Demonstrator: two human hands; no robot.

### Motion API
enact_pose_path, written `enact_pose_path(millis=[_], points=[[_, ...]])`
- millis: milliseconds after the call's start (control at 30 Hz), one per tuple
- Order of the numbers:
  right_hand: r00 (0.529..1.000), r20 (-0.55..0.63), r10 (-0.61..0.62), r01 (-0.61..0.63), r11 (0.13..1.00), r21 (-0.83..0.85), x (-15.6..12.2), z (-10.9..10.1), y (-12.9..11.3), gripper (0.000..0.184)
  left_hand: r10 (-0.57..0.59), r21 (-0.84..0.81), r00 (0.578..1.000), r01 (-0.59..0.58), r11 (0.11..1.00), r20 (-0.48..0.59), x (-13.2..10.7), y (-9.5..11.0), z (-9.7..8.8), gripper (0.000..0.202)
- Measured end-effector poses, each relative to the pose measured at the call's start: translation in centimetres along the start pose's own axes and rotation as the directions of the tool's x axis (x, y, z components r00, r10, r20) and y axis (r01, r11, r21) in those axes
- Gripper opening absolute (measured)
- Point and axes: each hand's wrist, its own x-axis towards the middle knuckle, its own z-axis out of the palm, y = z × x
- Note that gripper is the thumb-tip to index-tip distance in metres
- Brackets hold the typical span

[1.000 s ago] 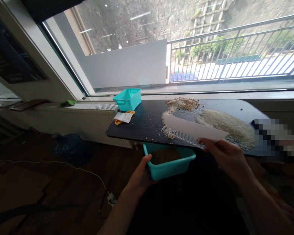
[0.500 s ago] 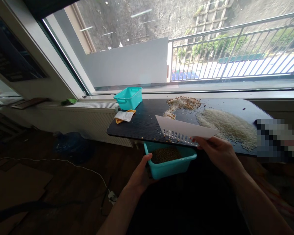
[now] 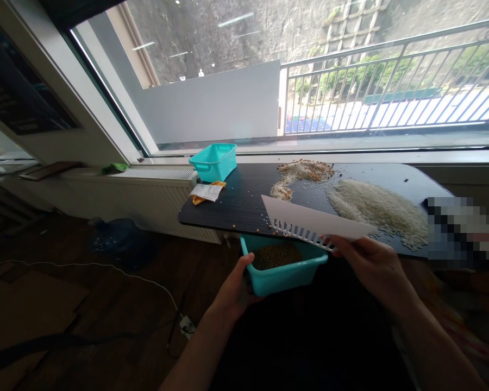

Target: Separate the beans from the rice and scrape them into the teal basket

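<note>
My left hand (image 3: pixel 236 290) grips the left end of a turquoise plastic basket (image 3: pixel 287 278), thumb over its rim, just below the table's front edge. Small brown beans (image 3: pixel 277 255) cover the inside of the basket. In my right hand (image 3: pixel 369 266) is a thin white plastic scraper (image 3: pixel 315 220) with a row of slots along its lower side, slanting over the table edge above the basket. A few loose beans (image 3: pixel 270 228) and white grains lie by the scraper's left end. Behind it are a mixed heap of beans and rice (image 3: pixel 305 171) and a larger pile of white rice (image 3: pixel 377 209).
A second turquoise basket (image 3: pixel 215 163) stands at the back left of the dark table (image 3: pixel 236 203), with a white and orange cloth or packet (image 3: pixel 207 192) before it. Beyond are a radiator (image 3: pixel 155 190) and window. A big blue bottle (image 3: pixel 120 244) lies on the floor.
My right hand and the scraper have shifted slightly right and down toward the table's front edge. My left hand and the basket stay nearly where they were.
</note>
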Motion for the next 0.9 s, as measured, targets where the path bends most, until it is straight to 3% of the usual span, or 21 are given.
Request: enact_pose_path(millis=[200,467,633,900], points=[[0.999,0.027,-0.032,0.033,0.999,-0.030,1.6,1.8,-0.2,0.032,-0.012,0.006,1.000,0.012,1.000,-0.021,0.1,0.0,-0.3,0.053],[0.993,0.102,-0.066,0.069,0.997,-0.021,0.7,1.5,0.2,0.034,0.012,0.017,1.000,-0.012,1.000,-0.003,-0.1,0.2,-0.3,0.057],[0.989,0.113,-0.097,0.099,0.995,-0.010,1.4,2.7,-0.7,0.035,0.006,0.020,1.000,-0.005,1.000,-0.005,-0.1,0.1,-0.4,0.056],[0.970,0.205,-0.131,0.130,0.991,0.018,1.1,3.8,-1.5,0.039,0.047,-0.009,0.999,-0.047,0.999,-0.002,-0.1,0.5,-2.4,0.059]])
